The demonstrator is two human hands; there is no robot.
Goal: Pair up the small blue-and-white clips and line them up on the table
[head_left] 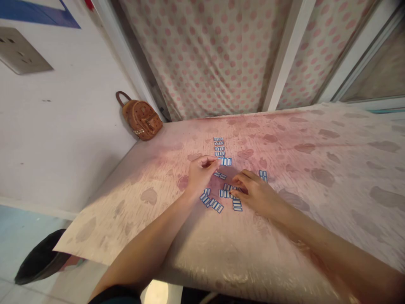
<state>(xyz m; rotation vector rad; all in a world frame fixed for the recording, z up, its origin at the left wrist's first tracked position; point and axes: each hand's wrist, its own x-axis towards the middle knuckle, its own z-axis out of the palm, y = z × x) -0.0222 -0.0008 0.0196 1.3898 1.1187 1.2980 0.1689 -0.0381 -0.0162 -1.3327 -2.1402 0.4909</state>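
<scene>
Thumb and fingertips of the left hand [201,174] are pinched on a small blue-edged white piece [226,161], its pale bars facing up, held just beside the near end of a column of similar pieces [219,149]. The right hand [254,191] has its fingers curled low over a loose cluster [225,194]; its thumb and fingertips reach the cluster's edge, but whether they grasp one of those pieces or only touch it I cannot tell.

As far as the layout shows, the column is the ordered part: short rows, one behind another, running away from the person. The rest appears unsorted. A slanted piece [220,175] lies between the hands, a fanned group [211,202] sits nearer the person on the left, an angled group [237,205] lies under the right hand's near side, and a separate piece [263,175] rests beyond that hand's knuckles. By my judgement a good share is left outside the column; the pieces are too small to count surely.

All lie on a leaf-patterned tablecloth [148,236]. Farther out, a brown mini backpack [144,119] leans by the wall [79,93], and a polka-dot curtain [209,55] hangs behind the table's far edge.
</scene>
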